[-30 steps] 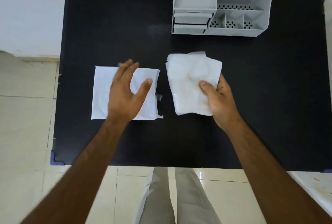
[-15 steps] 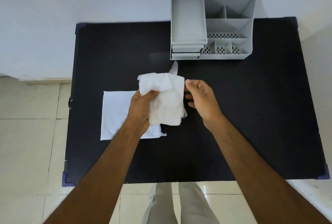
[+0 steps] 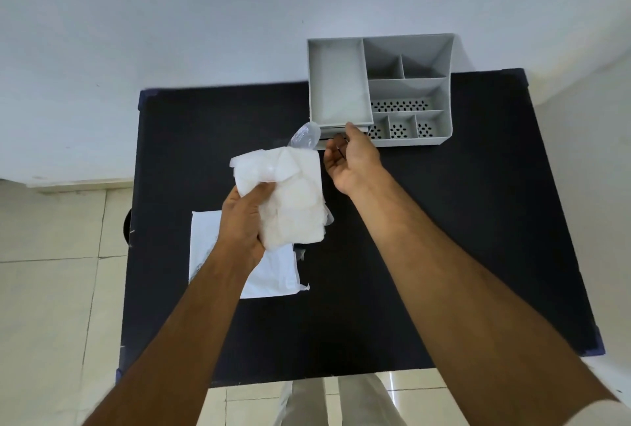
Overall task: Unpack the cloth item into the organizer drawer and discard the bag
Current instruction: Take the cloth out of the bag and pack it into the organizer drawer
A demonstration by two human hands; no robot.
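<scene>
My left hand (image 3: 242,221) grips a crumpled white cloth bundle (image 3: 293,200) above the middle of the black table (image 3: 444,221). Clear plastic film (image 3: 305,135) sticks out at the bundle's top and right side. The grey organizer (image 3: 447,84) stands at the table's far edge, its stacked drawers (image 3: 366,127) under the left tray. My right hand (image 3: 351,159) is at the drawer fronts with fingers curled and apart; the fingertips touch the upper drawer, and I cannot see a firm grip.
A flat white woven piece (image 3: 273,275) with frayed threads lies on the table under my left forearm. The organizer's other compartments hold nothing. Behind the table is a white wall; tiled floor shows to the left and below.
The bundle went from my right hand to my left and was lifted off the table. My right hand let go and moved forward to the organizer's drawers. The camera tilted up.
</scene>
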